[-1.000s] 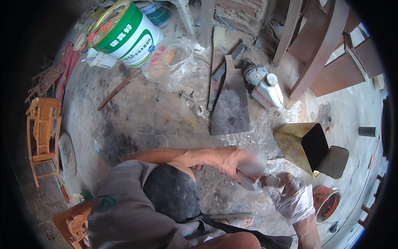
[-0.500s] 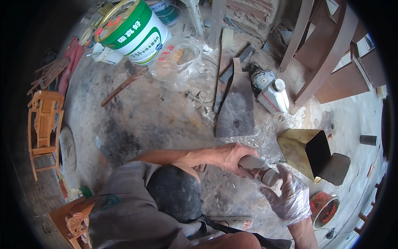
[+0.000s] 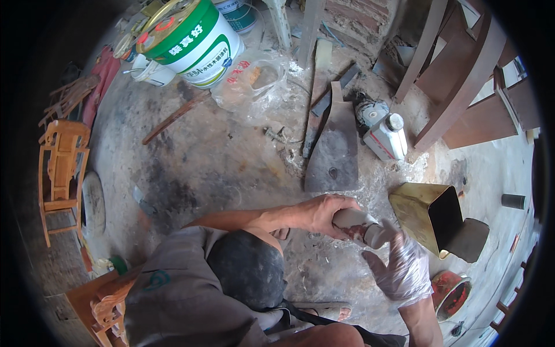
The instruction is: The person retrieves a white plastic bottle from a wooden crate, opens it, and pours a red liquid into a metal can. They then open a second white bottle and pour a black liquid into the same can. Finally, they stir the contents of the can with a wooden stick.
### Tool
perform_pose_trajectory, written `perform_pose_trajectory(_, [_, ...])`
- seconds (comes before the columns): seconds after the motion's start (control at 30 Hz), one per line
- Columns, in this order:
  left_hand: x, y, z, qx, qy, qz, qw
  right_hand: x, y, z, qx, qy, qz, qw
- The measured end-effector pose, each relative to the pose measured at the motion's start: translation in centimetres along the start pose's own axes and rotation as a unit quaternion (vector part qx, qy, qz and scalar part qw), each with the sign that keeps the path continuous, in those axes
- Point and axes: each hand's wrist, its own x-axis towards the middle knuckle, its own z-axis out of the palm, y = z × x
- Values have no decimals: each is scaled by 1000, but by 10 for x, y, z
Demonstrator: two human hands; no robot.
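My bare left hand (image 3: pixel 325 213) grips a small whitish bottle (image 3: pixel 354 219) lying sideways above the dusty concrete floor. My right hand (image 3: pixel 398 265), in a thin clear plastic glove, holds the bottle's cap end (image 3: pixel 377 234) with its fingertips. My bent knee in dark cloth (image 3: pixel 248 267) sits just below the left forearm. An open brass-coloured square tin (image 3: pixel 426 213) lies on its side right of the hands.
A white plastic jug (image 3: pixel 388 136) and a flat grey board (image 3: pixel 332 151) lie ahead. A large green-and-white bucket (image 3: pixel 191 40) and a plastic bag (image 3: pixel 254 81) stand farther off. Small wooden chairs (image 3: pixel 60 168) are at left, wooden panels (image 3: pixel 462 75) at right, a red round tin (image 3: pixel 450 292) lower right.
Both hands with the bottle have shifted slightly right and up in view. The gloved right hand has moved onto the bottle's cap end.
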Motion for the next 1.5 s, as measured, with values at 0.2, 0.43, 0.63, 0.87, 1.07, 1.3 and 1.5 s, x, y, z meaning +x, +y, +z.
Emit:
perform_pose_trajectory(0.2, [-8, -4, 2, 19, -1, -1, 1000, 1, -15, 3, 75, -103, 177, 976])
perform_pose_trajectory(0.43, [-13, -12, 3, 41, 25, 26, 999, -5, -7, 16, 13, -108, 111, 988])
perform_pose_trajectory(0.63, [-15, -13, 2, 42, 26, 25, 998, -1, -1, 24, 2, -15, -36, 999])
perform_pose_trajectory(0.87, [-21, -13, 5, 39, 23, 1, 999, 1, 0, 27, -18, -28, -60, 998])
perform_pose_trajectory(1.07, [-34, -20, -3, 39, 42, -66, 996, -3, -11, 23, 148, -50, 91, 984])
perform_pose_trajectory(1.3, [-3, -28, -72, 17, 395, -114, 912, -47, 31, 48, 154, -29, 170, 973])
perform_pose_trajectory(1.5, [7, -90, -161, 10, 585, -88, 806, -52, 31, 53, 183, -77, 202, 959])
